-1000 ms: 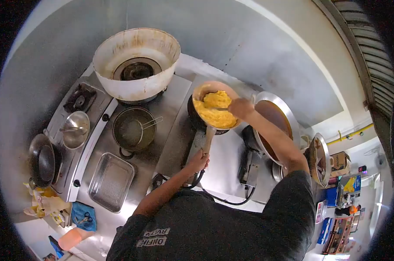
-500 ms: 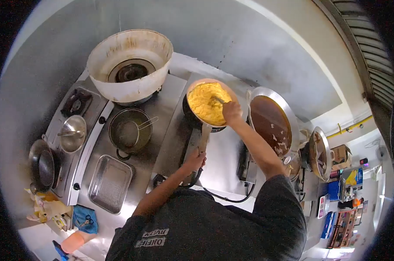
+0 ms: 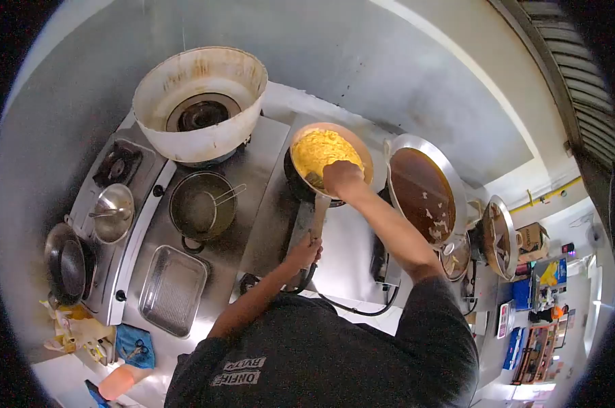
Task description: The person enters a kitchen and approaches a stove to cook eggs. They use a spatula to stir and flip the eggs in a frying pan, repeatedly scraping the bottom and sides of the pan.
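A round pan (image 3: 363,148) with a long handle (image 3: 319,219) sits over the burner, holding a soft yellow egg-like mass (image 3: 324,148). My left hand (image 3: 303,253) is wrapped round the end of that handle. Over the near side of the pan, my right hand (image 3: 343,178) is closed on a metal stirring utensil (image 3: 314,179). Its greyish end rests at the near edge of the yellow food, and the rest is hidden by my fist, so I cannot tell its exact kind.
A large white ring-shaped guard (image 3: 199,144) surrounds a burner at the back left. A dark wok (image 3: 202,204) with a strainer and a perforated metal tray (image 3: 173,291) lie left. Wide pans of brown liquid (image 3: 419,187) stand right. A hose (image 3: 355,311) curves along the front.
My right hand has moved left and toward me, drawing the utensil from the middle of the yellow food to the pan's near side. My left hand stays on the handle.
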